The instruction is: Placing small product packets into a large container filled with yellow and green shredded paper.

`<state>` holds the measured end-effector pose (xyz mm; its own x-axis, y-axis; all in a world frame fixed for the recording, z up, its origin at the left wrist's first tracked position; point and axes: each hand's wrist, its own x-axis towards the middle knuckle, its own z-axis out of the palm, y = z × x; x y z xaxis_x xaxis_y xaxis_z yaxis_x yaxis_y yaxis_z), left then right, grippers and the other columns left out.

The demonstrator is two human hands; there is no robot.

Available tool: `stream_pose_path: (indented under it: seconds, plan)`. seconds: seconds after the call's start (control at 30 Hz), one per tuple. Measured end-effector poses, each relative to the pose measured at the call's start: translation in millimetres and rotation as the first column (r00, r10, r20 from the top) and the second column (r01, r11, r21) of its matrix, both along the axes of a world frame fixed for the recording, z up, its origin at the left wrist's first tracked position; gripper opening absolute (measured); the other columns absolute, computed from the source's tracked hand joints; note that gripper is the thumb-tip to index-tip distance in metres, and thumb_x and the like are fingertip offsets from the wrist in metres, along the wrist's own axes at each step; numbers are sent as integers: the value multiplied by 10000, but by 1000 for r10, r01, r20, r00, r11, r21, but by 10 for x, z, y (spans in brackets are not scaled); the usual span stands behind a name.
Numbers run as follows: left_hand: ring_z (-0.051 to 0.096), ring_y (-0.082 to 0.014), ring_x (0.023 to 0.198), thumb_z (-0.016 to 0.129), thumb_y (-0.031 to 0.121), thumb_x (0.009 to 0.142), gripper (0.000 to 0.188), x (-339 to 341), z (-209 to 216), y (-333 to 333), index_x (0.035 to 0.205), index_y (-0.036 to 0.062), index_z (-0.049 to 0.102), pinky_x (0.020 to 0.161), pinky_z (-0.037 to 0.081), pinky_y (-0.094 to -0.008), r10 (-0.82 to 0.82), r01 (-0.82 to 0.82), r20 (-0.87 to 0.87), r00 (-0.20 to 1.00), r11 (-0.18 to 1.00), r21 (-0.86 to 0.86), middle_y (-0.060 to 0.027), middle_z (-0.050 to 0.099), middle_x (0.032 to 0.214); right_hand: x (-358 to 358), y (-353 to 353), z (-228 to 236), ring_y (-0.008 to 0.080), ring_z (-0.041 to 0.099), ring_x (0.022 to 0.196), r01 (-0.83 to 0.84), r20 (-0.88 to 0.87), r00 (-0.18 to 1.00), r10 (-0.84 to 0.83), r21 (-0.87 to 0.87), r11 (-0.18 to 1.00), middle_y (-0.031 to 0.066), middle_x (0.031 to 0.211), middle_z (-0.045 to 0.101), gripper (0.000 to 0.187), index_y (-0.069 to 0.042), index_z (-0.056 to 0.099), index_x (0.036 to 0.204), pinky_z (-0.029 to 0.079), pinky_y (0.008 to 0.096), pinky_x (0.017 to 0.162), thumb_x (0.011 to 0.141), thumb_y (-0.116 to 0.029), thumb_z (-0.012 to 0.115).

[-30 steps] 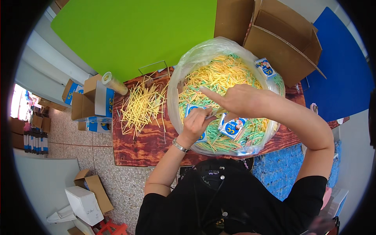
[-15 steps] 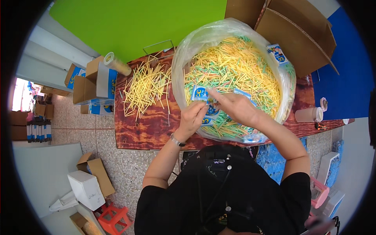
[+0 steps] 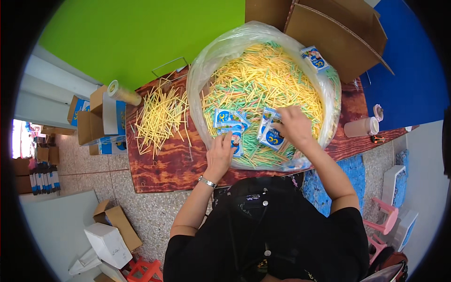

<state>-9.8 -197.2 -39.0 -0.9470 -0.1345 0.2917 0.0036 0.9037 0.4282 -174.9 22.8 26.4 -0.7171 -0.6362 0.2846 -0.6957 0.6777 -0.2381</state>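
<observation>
Head view | blue-and-white packets [image 3: 273, 138] are mostly gathered in two clusters on coloured sticks [image 3: 263, 80] inside a clear bag [image 3: 199, 77] by the tabletop's [image 3: 162, 177] near edge; many sticks are left loose | left hand [image 3: 220, 154] is bent at the left cluster; right hand [image 3: 296, 127] is arched over the right, thumb parted; whether either grips cannot be told

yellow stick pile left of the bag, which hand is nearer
Left. The left hand is right of the pile, at the bag's near edge; the right hand is farther right, over the bag.
</observation>
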Motion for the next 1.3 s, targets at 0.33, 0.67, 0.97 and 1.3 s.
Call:
stream_pose_path:
  seconds: [0.33,0.67,0.97,1.3]
  plan:
    - [602,-303,926,755,160,779,468,-291,169,171,1201,52,585,741,516,-371,-73,74,-153,986,997,-3,-140,580,1076,-249,502,-353,290,617,721,9,90,996,-1,-93,996,98,775,639,123,-66,651,852,490,391,640,789,-144,722]
    - [595,-152,797,681,181,882,257,-803,634,521,1049,-13,656,723,477,-296,-260,162,65,963,759,630,-85,654,930,-88,207,489,292,628,752,-203,151,950,274,-371,906,117,781,637,137,-33,661,908,488,375,653,818,-126,707]
    - [451,-6,603,715,141,863,155,-871,664,387,804,2,682,506,351,-207,-202,38,71,977,492,870,63,593,669,-270,-129,605,279,659,698,-132,420,860,290,-366,921,132,777,652,169,-23,654,918,502,358,611,847,-173,688]
    - [455,-7,598,757,126,825,174,-939,506,8,771,10,639,504,351,-201,52,-102,89,995,593,798,54,580,664,-2501,-1247,-332,344,665,885,-219,123,972,200,170,961,142,978,702,207,-58,684,1030,522,427,781,934,-189,556]
